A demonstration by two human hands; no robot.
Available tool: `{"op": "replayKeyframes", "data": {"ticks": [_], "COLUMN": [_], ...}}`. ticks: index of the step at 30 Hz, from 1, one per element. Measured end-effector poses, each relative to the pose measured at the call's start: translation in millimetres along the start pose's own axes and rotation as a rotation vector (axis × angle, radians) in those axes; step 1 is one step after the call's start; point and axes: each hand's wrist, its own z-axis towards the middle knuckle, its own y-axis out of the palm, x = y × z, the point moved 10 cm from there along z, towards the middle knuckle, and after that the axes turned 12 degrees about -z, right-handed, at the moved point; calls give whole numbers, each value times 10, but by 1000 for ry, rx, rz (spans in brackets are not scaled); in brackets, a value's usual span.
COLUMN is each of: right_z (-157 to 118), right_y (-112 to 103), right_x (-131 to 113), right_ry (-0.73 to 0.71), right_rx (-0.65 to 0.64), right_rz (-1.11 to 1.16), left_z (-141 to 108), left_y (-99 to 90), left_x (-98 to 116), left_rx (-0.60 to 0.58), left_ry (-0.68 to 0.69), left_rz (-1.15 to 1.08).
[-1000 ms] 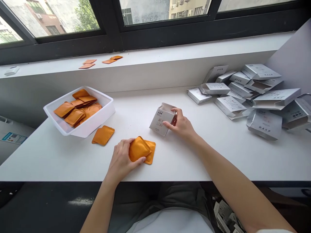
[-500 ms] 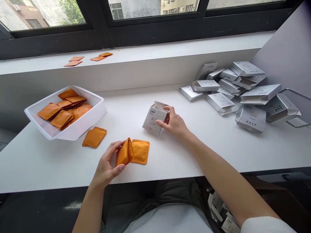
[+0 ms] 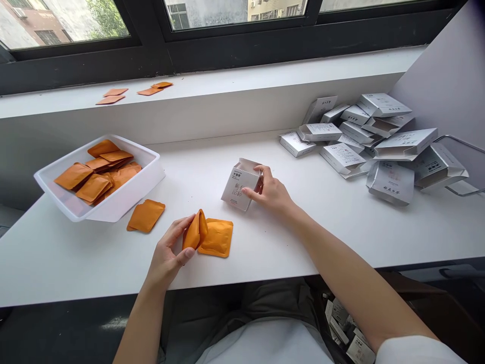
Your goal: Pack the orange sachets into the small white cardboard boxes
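My left hand (image 3: pixel 172 250) is closed on a small stack of orange sachets (image 3: pixel 195 231), held tilted between thumb and fingers. Just right of it, an orange sachet (image 3: pixel 216 237) lies flat on the white table (image 3: pixel 265 253). My right hand (image 3: pixel 270 192) grips the right side of a small white box (image 3: pixel 239 187), thumb on its printed front and fingers behind. The box's top flap stands up at the back. More orange sachets (image 3: pixel 146 216) overlap on the table left of my left hand.
A white bin (image 3: pixel 147 172) at the left holds several orange sachets. Several white boxes (image 3: pixel 390 182) are heaped at the back right near a wire frame (image 3: pixel 466 144). Thin orange packets (image 3: pixel 115 92) lie on the sill. Below the table edge, a dark container holds boxes (image 3: pixel 359 349).
My left hand has turned and lifted the sachets slightly, uncovering more of the flat sachet beside them. My right hand and the box look nearly unchanged.
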Motion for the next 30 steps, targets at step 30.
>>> {"op": "replayKeyframes", "data": {"ticks": [30], "right_z": [-9], "right_y": [-2], "right_x": [-22], "right_ry": [8], "right_rx": [-4], "right_rz": [-13], "left_z": [-160], "left_y": [529], "left_x": [178], "left_rx": [-191], "left_ry": [336], "left_rz": [971]}}
